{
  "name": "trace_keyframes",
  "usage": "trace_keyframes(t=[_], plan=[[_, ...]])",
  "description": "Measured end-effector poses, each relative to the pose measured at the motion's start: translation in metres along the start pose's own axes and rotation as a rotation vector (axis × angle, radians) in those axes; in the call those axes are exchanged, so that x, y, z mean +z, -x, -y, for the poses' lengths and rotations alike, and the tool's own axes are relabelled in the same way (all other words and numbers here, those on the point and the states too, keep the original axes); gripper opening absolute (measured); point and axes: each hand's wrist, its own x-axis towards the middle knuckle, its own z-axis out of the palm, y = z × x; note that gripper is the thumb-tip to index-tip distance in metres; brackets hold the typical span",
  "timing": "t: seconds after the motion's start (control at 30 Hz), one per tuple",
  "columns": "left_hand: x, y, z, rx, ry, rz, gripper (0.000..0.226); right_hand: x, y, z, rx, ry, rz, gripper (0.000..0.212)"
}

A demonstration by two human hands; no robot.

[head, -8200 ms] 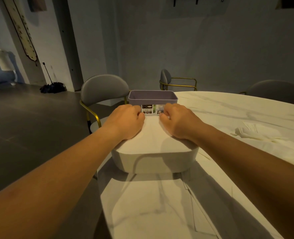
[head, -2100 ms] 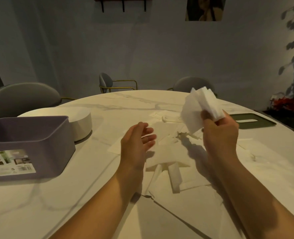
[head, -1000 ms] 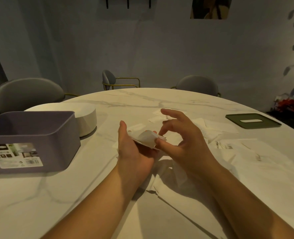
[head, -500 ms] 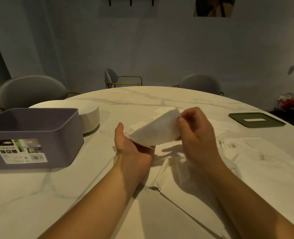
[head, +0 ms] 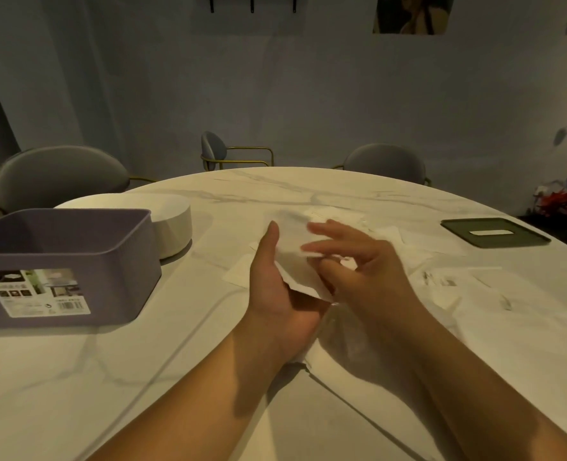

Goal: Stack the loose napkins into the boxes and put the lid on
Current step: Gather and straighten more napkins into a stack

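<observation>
Marble worktop (head: 75, 377), purple box (head: 109, 271) at left: one napkin (head: 290, 257) lies on the flat left hand (head: 275, 301), thumb raised, the right hand's (head: 371, 274) spread fingers (head: 332, 229) touching its edge; best flatten and square it before carrying it to the box.

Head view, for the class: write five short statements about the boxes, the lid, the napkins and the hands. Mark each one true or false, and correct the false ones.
1. The purple box stands open-topped on the left of the table. True.
2. The green lid sits on the purple box. False: it lies flat on the table at the right, apart from the box.
3. A napkin lies in the left hand. True.
4. The right hand rests flat on the table. False: it is raised, with its fingers at the napkin.
5. No loose napkins lie on the table. False: several loose napkins are spread beside the hands.
</observation>
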Motion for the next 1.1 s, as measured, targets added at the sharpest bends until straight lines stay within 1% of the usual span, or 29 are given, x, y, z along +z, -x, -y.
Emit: trace_keyframes(t=[0.03, 0.07, 0.1, 0.13, 0.17, 0.23, 0.27, 0.37, 0.43, 0.47, 0.53, 0.57, 0.6, 0.63, 0.67, 0.73, 0.77, 0.8, 0.87, 0.93, 0.97, 1.0, 1.03, 1.1], plan=[[0.000, 0.001, -0.001, -0.009, -0.011, -0.002, 0.055, 0.000, 0.000, -0.003, -0.065, 0.166, 0.105, 0.029], [0.000, 0.000, -0.002, -0.012, -0.013, -0.011, 0.057, -0.002, -0.001, -0.005, -0.094, 0.265, 0.190, 0.027], [0.000, 0.000, -0.003, -0.011, -0.002, -0.017, 0.058, -0.006, -0.002, -0.004, -0.087, 0.315, 0.249, 0.025], [0.000, -0.002, -0.006, 0.000, 0.013, -0.033, 0.061, -0.010, -0.002, -0.004, -0.058, 0.341, 0.264, 0.023], [-0.002, -0.004, -0.010, 0.021, 0.025, -0.062, 0.064, -0.016, -0.004, -0.003, -0.038, 0.353, 0.237, 0.026], [-0.006, -0.010, -0.020, 0.080, 0.053, -0.140, 0.073, -0.034, -0.009, -0.003, -0.010, 0.399, 0.158, 0.038], [-0.009, -0.012, -0.025, 0.107, 0.070, -0.177, 0.075, -0.042, -0.009, -0.005, 0.035, 0.456, 0.165, 0.041], [-0.015, -0.016, -0.038, 0.191, 0.085, -0.212, 0.067, -0.053, -0.004, -0.011, 0.223, 0.633, 0.349, 0.050], [-0.019, -0.017, -0.040, 0.215, 0.093, -0.200, 0.062, -0.048, 0.002, -0.017, 0.276, 0.610, 0.396, 0.056], [-0.021, -0.018, -0.040, 0.222, 0.093, -0.204, 0.060, -0.044, 0.002, -0.020, 0.250, 0.607, 0.376, 0.054], [-0.022, -0.018, -0.039, 0.237, 0.082, -0.218, 0.056, -0.041, -0.003, -0.023, 0.174, 0.691, 0.285, 0.036], [-0.021, -0.018, -0.039, 0.240, 0.074, -0.220, 0.056, -0.041, -0.004, -0.020, 0.176, 0.696, 0.207, 0.027], [-0.021, -0.018, -0.038, 0.242, 0.064, -0.219, 0.057, -0.042, -0.006, -0.019, 0.195, 0.673, 0.154, 0.023], [-0.020, -0.018, -0.038, 0.241, 0.056, -0.217, 0.058, -0.045, -0.007, -0.018, 0.202, 0.661, 0.148, 0.021], [-0.020, -0.018, -0.037, 0.236, 0.050, -0.216, 0.059, -0.046, -0.007, -0.018, 0.204, 0.685, 0.195, 0.021], [-0.021, -0.018, -0.036, 0.227, 0.034, -0.224, 0.058, -0.045, -0.004, -0.017, 0.217, 0.773, 0.343, 0.031], [-0.021, -0.018, -0.035, 0.224, 0.020, -0.227, 0.057, -0.043, -0.002, -0.018, 0.223, 0.797, 0.373, 0.033], [-0.021, -0.018, -0.035, 0.222, 0.005, -0.230, 0.056, -0.042, -0.004, -0.019, 0.219, 0.800, 0.349, 0.031], [-0.020, -0.019, -0.033, 0.223, -0.022, -0.235, 0.054, -0.041, -0.005, -0.019, 0.190, 0.755, 0.237, 0.019], [-0.018, -0.018, -0.032, 0.222, -0.042, -0.242, 0.051, -0.041, -0.008, -0.018, 0.182, 0.704, 0.110, 0.018], [-0.017, -0.017, -0.031, 0.218, -0.049, -0.244, 0.049, -0.043, -0.010, -0.019, 0.195, 0.643, 0.014, 0.019], [-0.015, -0.016, -0.030, 0.211, -0.059, -0.243, 0.048, -0.045, -0.012, -0.020, 0.214, 0.547, -0.109, 0.020], [-0.014, -0.014, -0.028, 0.199, -0.069, -0.236, 0.048, -0.047, -0.012, -0.021, 0.244, 0.400, -0.227, 0.019], [-0.011, -0.011, -0.022, 0.155, -0.078, -0.206, 0.051, -0.049, -0.013, -0.022, 0.335, 0.045, -0.410, 0.014]])
